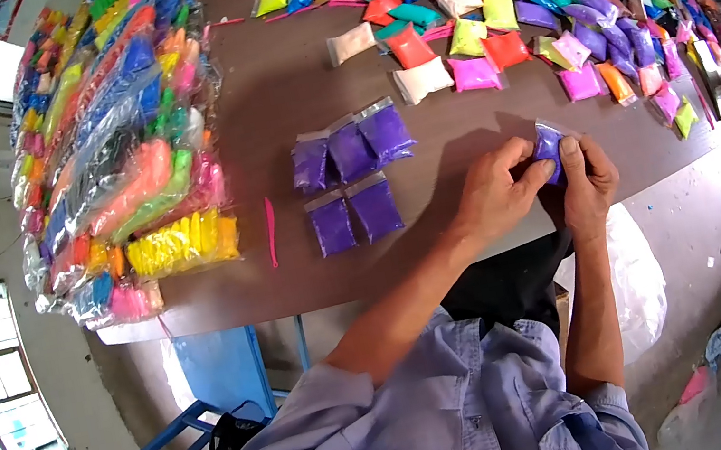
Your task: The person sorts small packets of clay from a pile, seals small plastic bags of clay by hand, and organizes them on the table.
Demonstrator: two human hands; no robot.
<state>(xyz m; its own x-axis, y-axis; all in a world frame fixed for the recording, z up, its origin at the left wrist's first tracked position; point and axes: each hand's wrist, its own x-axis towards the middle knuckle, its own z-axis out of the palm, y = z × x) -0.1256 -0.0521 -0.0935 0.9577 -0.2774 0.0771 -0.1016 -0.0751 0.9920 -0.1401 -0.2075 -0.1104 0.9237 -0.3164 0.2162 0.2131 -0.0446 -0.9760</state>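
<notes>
One brown table [252, 99] spans the field. At its left end, a stack of clear bags [145, 181] filled with multicoloured packets; toward the far and right sides, a broad scatter of loose coloured packets [536, 16]. Nearer the wearer, five purple packets [353, 151] form two rows, three above and two below, to the left of both hands and apart from them. The left hand [498, 185] and right hand [588, 182] are close together near the table's front edge, both closed on one object. This held purple packet [547, 151] lies between them, tilted, its left side pinched by the left thumb and fingers, its right side gripped by the right. Smallest, a slim pink stick [272, 231] lies left of the rows.
</notes>
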